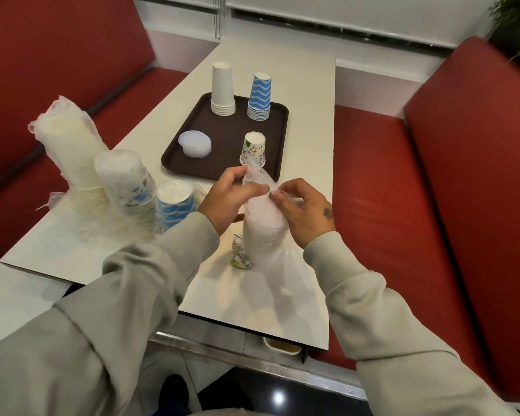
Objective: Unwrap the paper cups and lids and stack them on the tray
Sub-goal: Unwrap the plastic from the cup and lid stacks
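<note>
A wrapped stack of white lids (263, 235) stands on the table in front of me, inside a clear plastic bag (257, 178). My left hand (227, 199) and my right hand (305, 208) both pinch the top of that bag, on either side of it. Beyond them lies a dark brown tray (192, 145). On it stand a white cup stack (222, 90), a blue zigzag cup stack (259, 97), a floral cup stack (253, 149) and a low pile of clear lids (195, 144).
Three wrapped cup stacks stand at the table's left: white (72, 151), floral (126, 184) and blue zigzag (174, 202). A crumpled wrapper (240, 256) lies by the lid stack. Red booth seats (433, 205) flank the white table (306, 115).
</note>
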Motion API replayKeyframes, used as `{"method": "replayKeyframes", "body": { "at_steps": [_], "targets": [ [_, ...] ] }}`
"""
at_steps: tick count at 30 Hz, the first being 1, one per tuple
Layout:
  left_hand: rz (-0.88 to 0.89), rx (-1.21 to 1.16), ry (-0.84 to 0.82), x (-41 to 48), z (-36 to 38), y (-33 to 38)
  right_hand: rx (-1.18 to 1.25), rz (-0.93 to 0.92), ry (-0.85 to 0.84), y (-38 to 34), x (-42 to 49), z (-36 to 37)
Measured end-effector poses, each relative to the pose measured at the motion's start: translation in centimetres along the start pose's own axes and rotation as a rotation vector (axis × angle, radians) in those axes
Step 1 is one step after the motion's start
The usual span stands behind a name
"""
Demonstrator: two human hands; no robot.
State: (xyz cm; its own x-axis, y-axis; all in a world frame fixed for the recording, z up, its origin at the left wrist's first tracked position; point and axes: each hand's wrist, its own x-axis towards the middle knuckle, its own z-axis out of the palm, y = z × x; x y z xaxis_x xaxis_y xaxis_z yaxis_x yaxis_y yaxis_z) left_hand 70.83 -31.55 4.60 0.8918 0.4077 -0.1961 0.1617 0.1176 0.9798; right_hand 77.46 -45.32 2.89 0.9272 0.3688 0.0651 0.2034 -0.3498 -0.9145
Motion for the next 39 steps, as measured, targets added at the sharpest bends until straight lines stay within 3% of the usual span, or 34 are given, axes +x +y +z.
{"method": "replayKeyframes", "body": {
  "at_steps": [6,12,18,22,27,39],
  "targets": [
    [0.164,0.098,-0.134,-1.2,-0.2,-3.6,0.0,0.051,0.068,-0.4,0.4,0.5],
    [0.157,0.154,-0.101,-1.1,0.4,-4.0,0.039,0.187,0.089,-0.1,1.2,0.3],
    [0.337,0.295,0.008,-2.2,1.2,-4.4,0.103,0.29,0.107,0.9,1.4,0.2],
    [0.357,0.396,0.046,-2.8,1.3,-5.6,-0.167,0.165,0.107,2.4,0.1,0.5],
    [0.445,0.475,0.085,-3.0,1.2,-7.0,-0.66,-0.03,-0.114,4.8,-1.6,1.0],
    [0.527,0.539,0.132,-1.5,0.7,-9.9,-0.81,-0.095,-0.355,7.8,-4.7,0.5]
  ]
}}
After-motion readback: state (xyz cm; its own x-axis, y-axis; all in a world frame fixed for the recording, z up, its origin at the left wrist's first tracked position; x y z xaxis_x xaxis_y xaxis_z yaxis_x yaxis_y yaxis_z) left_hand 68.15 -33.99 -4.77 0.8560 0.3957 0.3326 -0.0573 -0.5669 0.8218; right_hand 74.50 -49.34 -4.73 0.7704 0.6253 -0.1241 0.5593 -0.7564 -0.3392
